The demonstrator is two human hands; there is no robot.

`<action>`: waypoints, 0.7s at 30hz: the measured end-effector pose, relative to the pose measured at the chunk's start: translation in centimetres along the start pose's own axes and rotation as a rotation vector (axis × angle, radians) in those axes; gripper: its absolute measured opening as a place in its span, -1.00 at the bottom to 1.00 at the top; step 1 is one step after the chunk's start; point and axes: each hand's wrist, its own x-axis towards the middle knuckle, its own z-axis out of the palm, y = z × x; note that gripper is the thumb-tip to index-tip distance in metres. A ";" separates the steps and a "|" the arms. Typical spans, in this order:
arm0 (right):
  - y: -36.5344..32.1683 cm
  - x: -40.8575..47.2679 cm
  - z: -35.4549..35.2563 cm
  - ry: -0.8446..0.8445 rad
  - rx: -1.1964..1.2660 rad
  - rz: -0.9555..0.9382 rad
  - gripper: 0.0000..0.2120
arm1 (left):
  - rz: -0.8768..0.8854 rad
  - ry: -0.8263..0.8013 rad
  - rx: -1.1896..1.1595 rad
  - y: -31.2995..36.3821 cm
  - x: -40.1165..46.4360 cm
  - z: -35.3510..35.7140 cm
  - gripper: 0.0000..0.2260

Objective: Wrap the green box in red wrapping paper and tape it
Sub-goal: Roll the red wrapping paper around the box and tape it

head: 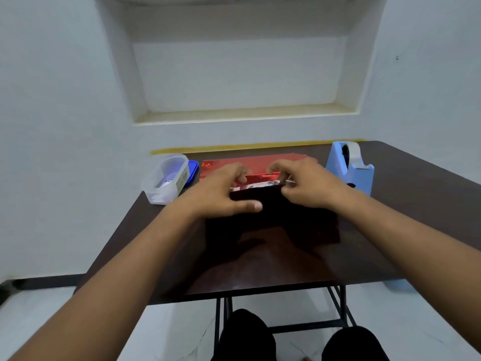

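Shiny red wrapping paper [273, 225] is drawn up over a box-shaped bulk in the middle of the table, and its near face looks dark. The far flap of the paper [250, 162] lies flat behind it. The green box is hidden under the paper. My left hand [223, 191] grips the top left of the fold, fingers curled over the edge and thumb on the near face. My right hand [307, 186] pinches the paper's silvery upper edge at the top right. A small shiny strip sticks out by its fingers; I cannot tell whether it is tape.
A light blue tape dispenser [348, 168] stands at the back right of the dark table [390, 230]. A clear plastic container [169, 178] sits at the back left, with a blue lid [193, 171] beside it. A white wall with a niche lies behind.
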 end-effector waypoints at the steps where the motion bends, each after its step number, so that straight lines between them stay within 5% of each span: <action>1: -0.2 0.2 -0.3 0.003 -0.001 -0.003 -0.53 | 0.015 -0.007 0.129 0.2 0.2 0.3 -0.27; 3: -0.3 0.7 -0.8 0.008 -0.022 -0.008 -0.50 | 0.042 0.035 0.294 0.4 0.9 0.7 -0.36; 5: 0.0 0.9 -1.4 -0.016 -0.058 -0.020 -0.45 | 0.046 0.134 0.233 0.0 2.0 0.3 -0.78; 8: 1.0 1.2 -2.5 -0.084 -0.131 -0.017 -0.42 | -0.012 0.220 0.105 -1.1 3.6 -1.6 -0.96; 14: 4.6 3.7 -4.7 0.014 -0.043 0.052 -0.77 | -0.093 0.065 0.086 -1.5 5.7 -4.8 -0.88; 21: 5.7 7.6 -4.9 0.091 0.007 0.092 -0.84 | -0.218 -0.098 -0.060 -2.6 9.0 -6.0 -0.77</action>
